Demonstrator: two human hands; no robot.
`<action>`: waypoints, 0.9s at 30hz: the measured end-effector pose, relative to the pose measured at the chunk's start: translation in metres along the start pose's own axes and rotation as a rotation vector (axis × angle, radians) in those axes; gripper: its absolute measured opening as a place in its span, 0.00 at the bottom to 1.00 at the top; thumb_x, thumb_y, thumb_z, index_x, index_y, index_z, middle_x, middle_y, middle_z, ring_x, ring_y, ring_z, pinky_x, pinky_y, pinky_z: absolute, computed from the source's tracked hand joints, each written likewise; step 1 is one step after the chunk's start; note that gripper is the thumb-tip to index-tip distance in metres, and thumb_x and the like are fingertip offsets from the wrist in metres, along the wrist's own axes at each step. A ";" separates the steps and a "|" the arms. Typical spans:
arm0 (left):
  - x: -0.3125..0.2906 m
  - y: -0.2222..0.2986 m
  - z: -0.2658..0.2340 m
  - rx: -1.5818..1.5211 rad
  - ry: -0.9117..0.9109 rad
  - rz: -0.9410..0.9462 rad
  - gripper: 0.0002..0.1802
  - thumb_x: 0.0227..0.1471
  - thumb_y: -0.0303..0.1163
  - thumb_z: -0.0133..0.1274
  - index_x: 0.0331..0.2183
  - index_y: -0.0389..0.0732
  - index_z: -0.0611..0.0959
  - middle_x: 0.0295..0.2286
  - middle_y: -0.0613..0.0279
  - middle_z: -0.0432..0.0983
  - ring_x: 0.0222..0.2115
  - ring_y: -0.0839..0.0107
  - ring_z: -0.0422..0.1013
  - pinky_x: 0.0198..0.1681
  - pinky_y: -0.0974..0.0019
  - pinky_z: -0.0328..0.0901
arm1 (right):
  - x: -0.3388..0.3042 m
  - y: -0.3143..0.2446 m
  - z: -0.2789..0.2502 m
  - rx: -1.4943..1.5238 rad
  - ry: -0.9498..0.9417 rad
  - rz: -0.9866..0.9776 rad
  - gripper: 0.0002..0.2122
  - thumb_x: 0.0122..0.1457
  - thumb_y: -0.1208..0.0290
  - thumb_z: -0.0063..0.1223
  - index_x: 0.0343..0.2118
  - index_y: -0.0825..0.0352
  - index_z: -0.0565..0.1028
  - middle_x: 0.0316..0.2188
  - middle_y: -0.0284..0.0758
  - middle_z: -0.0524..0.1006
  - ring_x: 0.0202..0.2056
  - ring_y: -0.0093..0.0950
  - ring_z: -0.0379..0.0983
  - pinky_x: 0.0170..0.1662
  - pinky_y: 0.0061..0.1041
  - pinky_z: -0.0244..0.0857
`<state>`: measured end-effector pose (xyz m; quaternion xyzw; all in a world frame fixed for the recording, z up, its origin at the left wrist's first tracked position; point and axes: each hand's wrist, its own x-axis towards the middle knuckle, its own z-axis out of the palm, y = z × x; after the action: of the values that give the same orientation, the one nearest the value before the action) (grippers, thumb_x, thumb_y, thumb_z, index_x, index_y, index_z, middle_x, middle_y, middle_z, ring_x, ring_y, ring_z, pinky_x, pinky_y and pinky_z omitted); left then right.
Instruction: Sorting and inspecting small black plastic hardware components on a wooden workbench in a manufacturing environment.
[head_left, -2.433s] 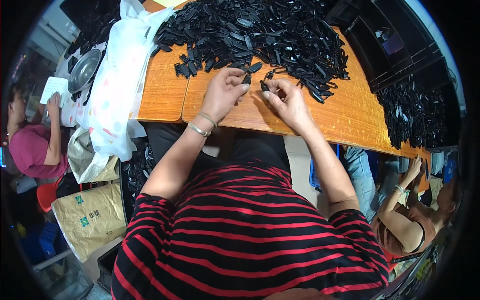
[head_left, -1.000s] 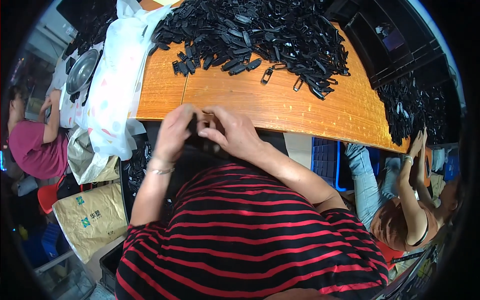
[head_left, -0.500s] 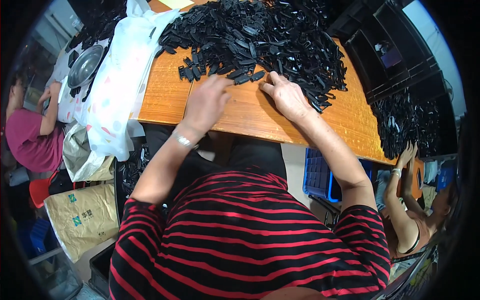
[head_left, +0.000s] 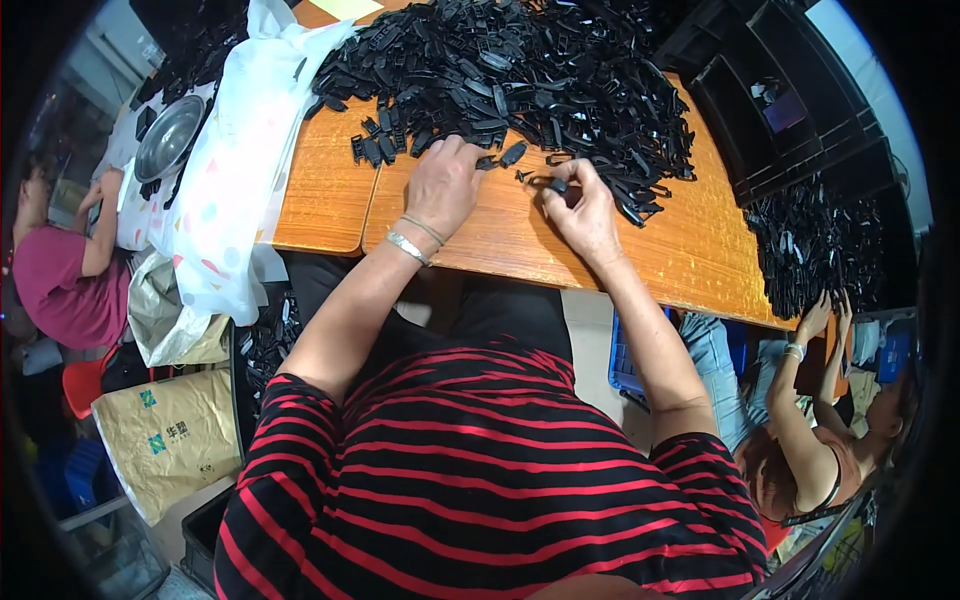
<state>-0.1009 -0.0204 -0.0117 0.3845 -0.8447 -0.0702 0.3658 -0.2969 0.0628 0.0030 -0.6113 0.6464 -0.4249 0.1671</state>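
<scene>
A large heap of small black plastic parts covers the far side of the wooden table. My left hand rests at the heap's near edge, its fingers bent downward and the tips largely hidden. A dark piece shows beside its fingertips, but I cannot tell what they grip. Between thumb and fingers, my right hand pinches a black plastic part, whose thin end points left. One loose oval black part lies between the two hands, with a tiny dark bit below it.
White spotted plastic sheeting hangs over the left edge, near a metal bowl. Black bins stand at the right. A person in a maroon top sits left; another person's hands work at the right. A paper sack lies lower left.
My left hand has moved right and slightly up to the heap's edge. My right hand, earlier at the heap with fingers bent, has drawn back a little and now holds a black part.
</scene>
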 end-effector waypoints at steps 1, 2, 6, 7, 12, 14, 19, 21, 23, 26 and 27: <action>-0.002 -0.001 -0.003 0.001 -0.002 0.000 0.12 0.42 0.25 0.60 0.34 0.40 0.80 0.32 0.57 0.70 0.36 0.58 0.70 0.39 0.59 0.68 | -0.004 -0.008 -0.002 -0.162 -0.003 -0.059 0.09 0.48 0.78 0.58 0.32 0.71 0.70 0.27 0.37 0.73 0.25 0.27 0.74 0.31 0.24 0.69; -0.004 -0.002 -0.007 -0.024 -0.011 -0.015 0.11 0.42 0.25 0.59 0.33 0.40 0.80 0.32 0.57 0.70 0.35 0.57 0.70 0.38 0.59 0.68 | -0.005 0.001 -0.001 -0.265 -0.006 -0.179 0.09 0.48 0.76 0.58 0.32 0.71 0.71 0.28 0.42 0.73 0.25 0.35 0.74 0.31 0.30 0.70; -0.013 -0.005 -0.019 -0.143 -0.017 -0.052 0.11 0.43 0.21 0.58 0.34 0.38 0.79 0.31 0.57 0.71 0.29 0.61 0.72 0.31 0.64 0.67 | -0.003 -0.013 -0.008 -0.590 -0.127 -0.162 0.10 0.50 0.71 0.59 0.33 0.70 0.74 0.30 0.43 0.74 0.26 0.38 0.74 0.32 0.34 0.69; -0.014 -0.003 -0.022 -0.139 -0.014 -0.055 0.11 0.43 0.21 0.58 0.34 0.38 0.79 0.31 0.57 0.71 0.29 0.61 0.72 0.31 0.64 0.67 | -0.002 -0.020 -0.009 -0.588 -0.128 -0.167 0.10 0.50 0.71 0.59 0.33 0.70 0.74 0.30 0.43 0.74 0.26 0.38 0.74 0.32 0.34 0.69; -0.019 0.014 -0.037 -0.626 -0.139 -0.247 0.11 0.47 0.19 0.57 0.36 0.36 0.77 0.32 0.63 0.70 0.30 0.77 0.70 0.30 0.72 0.66 | -0.004 -0.051 0.009 -0.034 -0.043 -0.117 0.11 0.52 0.75 0.60 0.38 0.70 0.75 0.31 0.36 0.74 0.28 0.24 0.75 0.30 0.22 0.67; -0.020 0.021 -0.041 -0.829 -0.150 -0.337 0.11 0.47 0.20 0.58 0.36 0.35 0.77 0.32 0.64 0.71 0.33 0.76 0.71 0.34 0.71 0.67 | -0.006 -0.059 0.019 0.139 -0.059 -0.134 0.11 0.54 0.80 0.58 0.41 0.70 0.75 0.30 0.31 0.74 0.27 0.17 0.74 0.29 0.17 0.66; -0.027 0.030 -0.041 -1.504 0.118 -0.501 0.17 0.49 0.19 0.59 0.42 0.34 0.75 0.37 0.63 0.75 0.33 0.79 0.71 0.39 0.76 0.68 | -0.020 -0.068 0.033 0.332 -0.077 -0.003 0.11 0.56 0.80 0.58 0.42 0.71 0.73 0.22 0.29 0.77 0.25 0.15 0.74 0.31 0.15 0.67; -0.041 0.031 -0.036 -1.563 0.095 -0.611 0.16 0.49 0.21 0.59 0.42 0.34 0.76 0.35 0.63 0.77 0.31 0.79 0.72 0.39 0.76 0.68 | -0.028 -0.077 0.037 0.617 -0.071 0.119 0.11 0.57 0.80 0.56 0.43 0.71 0.73 0.21 0.30 0.77 0.26 0.15 0.74 0.30 0.15 0.68; -0.047 0.035 -0.035 -1.624 0.151 -0.642 0.15 0.51 0.23 0.59 0.43 0.35 0.78 0.34 0.64 0.78 0.31 0.80 0.71 0.37 0.77 0.67 | -0.032 -0.077 0.038 0.615 -0.093 0.103 0.11 0.58 0.81 0.55 0.44 0.71 0.72 0.23 0.31 0.78 0.27 0.16 0.75 0.31 0.15 0.68; -0.050 0.031 -0.035 -1.546 0.146 -0.620 0.16 0.52 0.25 0.59 0.44 0.35 0.79 0.33 0.66 0.78 0.30 0.83 0.71 0.34 0.79 0.65 | -0.033 -0.077 0.036 0.705 -0.122 0.206 0.11 0.57 0.82 0.55 0.44 0.71 0.72 0.24 0.30 0.77 0.27 0.15 0.73 0.32 0.14 0.67; -0.050 0.032 -0.037 -1.486 0.133 -0.620 0.16 0.52 0.25 0.59 0.44 0.35 0.79 0.33 0.67 0.78 0.29 0.84 0.70 0.33 0.80 0.65 | -0.032 -0.073 0.035 0.599 -0.097 0.117 0.12 0.57 0.82 0.56 0.44 0.71 0.73 0.24 0.29 0.75 0.27 0.14 0.72 0.32 0.13 0.67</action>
<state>-0.0736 0.0428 -0.0003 0.2609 -0.4087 -0.6885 0.5392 -0.2169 0.0887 0.0279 -0.5163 0.5179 -0.5563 0.3947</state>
